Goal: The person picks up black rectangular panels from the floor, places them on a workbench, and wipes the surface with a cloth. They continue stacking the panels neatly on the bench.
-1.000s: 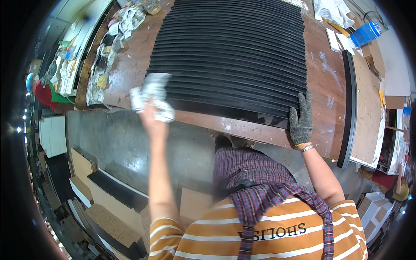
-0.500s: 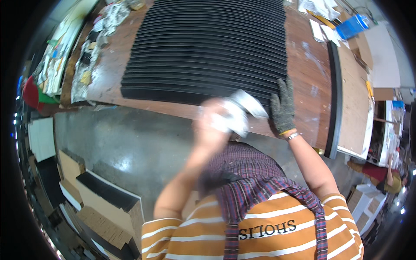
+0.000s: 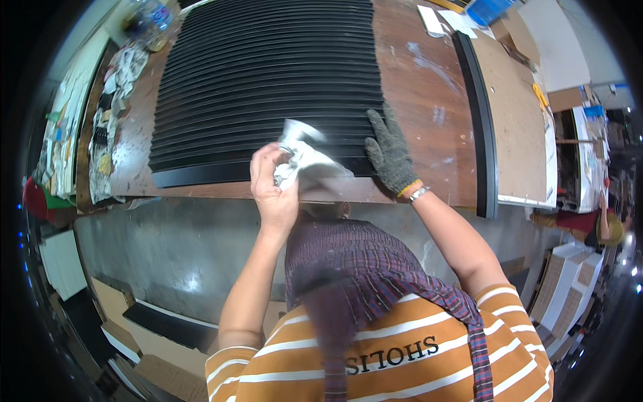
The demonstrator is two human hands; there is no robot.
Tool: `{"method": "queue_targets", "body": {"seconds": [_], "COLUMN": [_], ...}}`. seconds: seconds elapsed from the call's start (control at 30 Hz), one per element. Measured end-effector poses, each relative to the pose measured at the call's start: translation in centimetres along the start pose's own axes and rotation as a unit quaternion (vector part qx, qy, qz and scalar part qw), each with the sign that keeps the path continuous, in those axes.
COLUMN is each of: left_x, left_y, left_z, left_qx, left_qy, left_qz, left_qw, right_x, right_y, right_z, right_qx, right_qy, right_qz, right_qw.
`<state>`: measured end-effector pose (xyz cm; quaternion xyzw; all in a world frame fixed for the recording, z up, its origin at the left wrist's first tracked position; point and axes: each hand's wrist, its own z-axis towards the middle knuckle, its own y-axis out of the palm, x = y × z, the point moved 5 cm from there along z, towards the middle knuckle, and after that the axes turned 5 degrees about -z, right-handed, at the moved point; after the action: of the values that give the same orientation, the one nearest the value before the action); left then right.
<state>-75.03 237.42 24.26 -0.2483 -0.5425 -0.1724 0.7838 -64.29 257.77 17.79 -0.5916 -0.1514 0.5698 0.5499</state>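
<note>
Rag [image 3: 311, 166] sits bunched in my left hand [image 3: 273, 182], fingers pinching it at frame centre; my gloved right hand [image 3: 390, 155], fingers together, steadies the black ribbed panel [image 3: 261, 80].

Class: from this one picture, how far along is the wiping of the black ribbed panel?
Done: cannot tell; no wiped patch stands out on the black ribbed panel. In hand: the left hand holds a white cloth at the panel's near edge; the gloved right hand presses on it. Left: probably most ribs.
</note>
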Motion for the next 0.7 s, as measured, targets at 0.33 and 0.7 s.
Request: {"method": "queue_targets", "body": {"seconds": [0.33,0.7], "left_x": [-6.6,-6.6], "left_y": [-5.9,-1.5], "left_z": [-3.4,-3.0], "left_qx": [-0.101,-0.221], "left_qy": [0.136,0.166], "left_qz": [0.298,0.316], "left_qw": [0.940,0.908], "right_x": [-1.1,-5.1], "right_y": [-2.1,-1.4], "right_z": [0.2,-0.1], "right_qx": [0.006,-0.029], "right_qy": [-0.012,-0.117], "right_qz": [0.003,-0.092], "right_qw": [1.000,0.989]}}
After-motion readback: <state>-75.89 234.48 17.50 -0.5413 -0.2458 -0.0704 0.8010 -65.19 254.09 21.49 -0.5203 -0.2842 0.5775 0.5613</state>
